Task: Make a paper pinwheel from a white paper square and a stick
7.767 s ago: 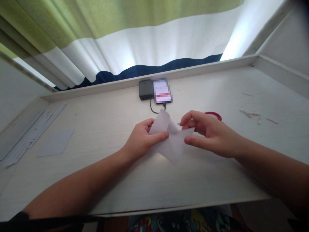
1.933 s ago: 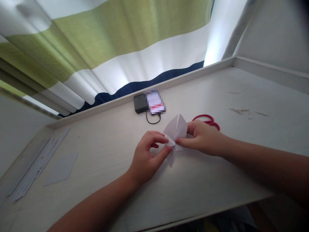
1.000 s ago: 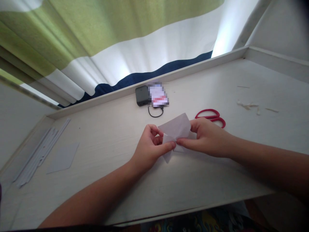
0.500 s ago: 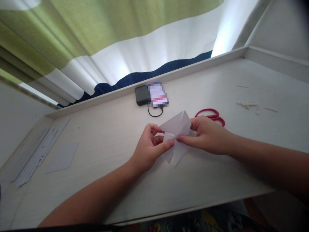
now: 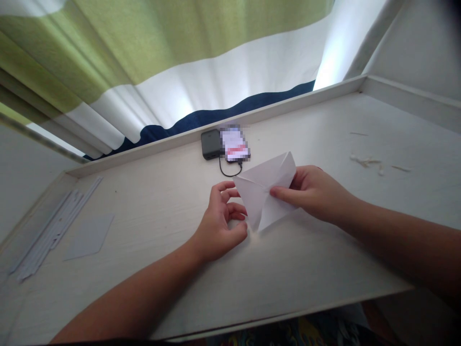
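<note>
A white sheet of paper point(image 5: 266, 178) with creases meeting near its middle is held above the table. My right hand point(image 5: 315, 194) pinches it from the right, thumb on top near the centre and fingers behind. At the paper's left edge, my left hand point(image 5: 223, 223) has its fingers curled but apart, with the thumb free of the sheet. Whether the left fingertips touch the paper's edge or sit just behind it is hard to tell.
Paper strips point(image 5: 50, 235) and a flat white paper piece point(image 5: 90, 236) lie at left. A black power bank point(image 5: 211, 144) and a cabled phone point(image 5: 234, 144) stand at the back. Cotton swabs point(image 5: 367, 161) lie at right. A raised rim point(image 5: 281, 108) borders the table point(image 5: 162, 206).
My left thumb has come off the paper and the left hand has loosened. The sheet has turned and risen slightly in my right hand, which now covers the red scissors.
</note>
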Motion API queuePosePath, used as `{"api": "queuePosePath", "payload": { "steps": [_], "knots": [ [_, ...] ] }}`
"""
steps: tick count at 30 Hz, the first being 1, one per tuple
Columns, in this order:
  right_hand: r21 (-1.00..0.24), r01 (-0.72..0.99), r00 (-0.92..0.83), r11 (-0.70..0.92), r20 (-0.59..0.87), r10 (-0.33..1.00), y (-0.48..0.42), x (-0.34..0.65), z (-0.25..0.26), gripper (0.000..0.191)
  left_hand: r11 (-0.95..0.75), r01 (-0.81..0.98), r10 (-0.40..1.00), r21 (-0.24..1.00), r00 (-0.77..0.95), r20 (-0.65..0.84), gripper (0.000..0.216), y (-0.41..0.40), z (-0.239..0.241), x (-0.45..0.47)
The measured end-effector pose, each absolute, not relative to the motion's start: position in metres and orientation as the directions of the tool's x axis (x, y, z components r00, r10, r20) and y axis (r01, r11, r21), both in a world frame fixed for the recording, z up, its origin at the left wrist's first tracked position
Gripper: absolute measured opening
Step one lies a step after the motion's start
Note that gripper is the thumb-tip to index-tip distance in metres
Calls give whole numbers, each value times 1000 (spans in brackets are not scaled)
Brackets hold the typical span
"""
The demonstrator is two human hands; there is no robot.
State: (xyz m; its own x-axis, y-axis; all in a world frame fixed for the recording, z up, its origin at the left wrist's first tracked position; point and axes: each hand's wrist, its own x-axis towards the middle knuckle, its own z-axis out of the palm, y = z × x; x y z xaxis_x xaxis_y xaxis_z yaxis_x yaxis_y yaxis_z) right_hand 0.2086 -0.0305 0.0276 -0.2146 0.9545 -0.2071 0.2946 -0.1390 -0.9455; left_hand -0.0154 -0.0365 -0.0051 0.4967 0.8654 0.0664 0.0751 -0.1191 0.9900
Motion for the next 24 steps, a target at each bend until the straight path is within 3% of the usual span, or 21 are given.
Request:
{"api": "queuePosePath", "payload": {
  "steps": [3,7,9,11,14,24],
  "knots": [
    [-944,281,-206,-175,-237,949,-29,210,26,26,-405,232,852,884,446,274,77,-36,-6,-18],
    [-940,261,-199,-218,-274,941,-28,212,25,27,-741,420,669,524,394,630,66,-31,0,-26],
    [-939,255,-206,-232,-288,935,-28,212,26,26,-817,474,559,328,510,654,46,-28,5,-29],
    [-941,250,-234,-229,-288,928,-29,212,27,23,-865,450,483,223,624,614,29,-25,9,-31],
    [-946,258,-293,-197,-271,917,-31,209,33,22,-886,400,455,236,647,612,20,-24,12,-30],
    [-863,497,-366,90,-115,923,-40,198,40,15,-749,396,648,531,603,465,11,-32,15,-17]
  ]
}}
